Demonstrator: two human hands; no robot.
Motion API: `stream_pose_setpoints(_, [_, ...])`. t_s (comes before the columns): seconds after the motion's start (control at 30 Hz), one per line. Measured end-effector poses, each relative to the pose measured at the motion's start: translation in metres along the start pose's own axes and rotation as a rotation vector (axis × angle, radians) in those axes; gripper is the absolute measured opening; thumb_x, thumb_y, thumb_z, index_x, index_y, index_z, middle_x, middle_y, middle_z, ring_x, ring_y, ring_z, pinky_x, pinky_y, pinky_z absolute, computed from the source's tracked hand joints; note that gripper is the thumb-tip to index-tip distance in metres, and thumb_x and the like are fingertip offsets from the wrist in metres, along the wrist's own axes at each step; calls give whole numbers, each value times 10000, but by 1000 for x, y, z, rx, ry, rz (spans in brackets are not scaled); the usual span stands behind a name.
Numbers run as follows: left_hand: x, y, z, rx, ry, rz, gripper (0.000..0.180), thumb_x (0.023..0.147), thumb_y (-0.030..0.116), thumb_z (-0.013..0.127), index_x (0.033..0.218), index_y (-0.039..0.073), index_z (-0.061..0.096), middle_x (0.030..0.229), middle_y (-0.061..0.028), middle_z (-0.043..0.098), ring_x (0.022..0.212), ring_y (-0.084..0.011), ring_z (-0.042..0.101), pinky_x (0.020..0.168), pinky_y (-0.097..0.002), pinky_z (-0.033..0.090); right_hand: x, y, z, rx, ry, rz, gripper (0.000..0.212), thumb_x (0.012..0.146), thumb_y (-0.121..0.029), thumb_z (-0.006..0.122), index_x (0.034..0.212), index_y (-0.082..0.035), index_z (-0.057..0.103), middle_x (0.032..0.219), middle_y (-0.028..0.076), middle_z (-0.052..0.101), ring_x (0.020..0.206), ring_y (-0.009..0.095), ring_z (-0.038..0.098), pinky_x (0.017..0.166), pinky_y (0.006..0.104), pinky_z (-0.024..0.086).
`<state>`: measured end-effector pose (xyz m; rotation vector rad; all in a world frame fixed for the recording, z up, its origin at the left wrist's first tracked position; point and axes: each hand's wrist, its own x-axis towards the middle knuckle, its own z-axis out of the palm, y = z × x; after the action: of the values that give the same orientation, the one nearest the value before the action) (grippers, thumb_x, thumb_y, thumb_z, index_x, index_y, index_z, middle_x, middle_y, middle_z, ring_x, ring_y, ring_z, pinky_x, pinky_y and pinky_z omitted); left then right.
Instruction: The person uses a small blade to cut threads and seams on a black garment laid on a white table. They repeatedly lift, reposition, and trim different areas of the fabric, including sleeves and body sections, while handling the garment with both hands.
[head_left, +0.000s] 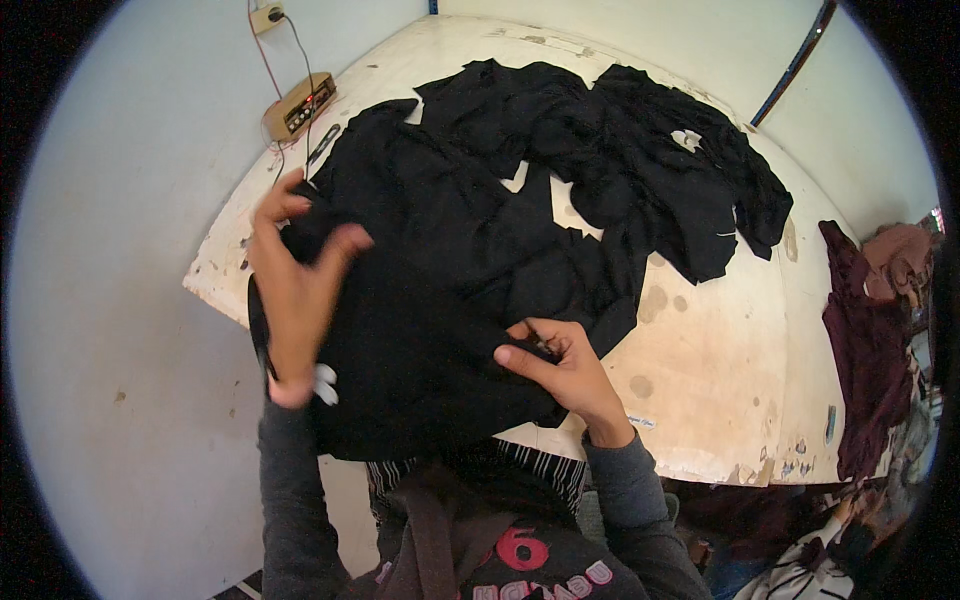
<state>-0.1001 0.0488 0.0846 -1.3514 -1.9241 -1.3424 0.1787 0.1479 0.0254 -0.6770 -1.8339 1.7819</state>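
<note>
A large piece of black cloth (400, 330) spreads over the near left of the table and hangs past its front edge. My left hand (290, 290) is over the cloth's left side, slightly blurred, its thumb and fingers spread apart with black fabric behind and between them. Lower and to the right, my right hand (570, 370) pinches a fold of the same cloth between thumb and fingers. A small white object (325, 384) shows beside my left wrist; its kind is unclear. More black garment pieces (660, 150) lie crumpled toward the far right.
The pale, worn table (690, 390) has stains and chipped edges. A beige box with a red light (302, 107) sits at the far left, wired to a wall socket (267, 17). Near it lies a slim tool (323, 146). Maroon cloth (870, 370) drapes over the right edge.
</note>
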Motion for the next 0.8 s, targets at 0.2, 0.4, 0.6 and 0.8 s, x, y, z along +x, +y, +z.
stream_pose_setpoints(0.2, [-130,50,-24,193,-602,129,818,653,271,925,1367,206,530,1563,-135,423,1442,-337,403,1099,-529,320,-11,-33,-32,449,669,-314,152,920,-118,752,1020,-38,670,885,-18,668,786,69,598,728,232,453])
stream_pose_setpoints(0.4, [-98,-3,-85,227,-447,30,531,579,-55,690,1094,73,691,1180,-124,674,1129,-334,597,991,-445,421,-51,-86,-89,48,856,-700,138,952,-139,698,991,-12,662,843,17,648,764,83,568,721,237,434])
stream_pose_setpoints(0.6, [57,19,-78,151,-177,158,306,829,-4,674,1134,9,700,1010,-173,735,895,-336,709,828,-358,528,-50,-137,-112,-266,1104,-877,174,991,-134,664,1067,22,675,882,28,679,771,88,598,719,239,475])
stream_pose_setpoints(0.8, [128,23,4,189,-316,422,621,811,214,806,1384,128,581,1402,-134,614,1196,-356,638,975,-394,517,23,-147,-170,-1095,827,-517,381,1037,-280,565,1411,-215,603,894,149,761,722,213,689,705,353,511])
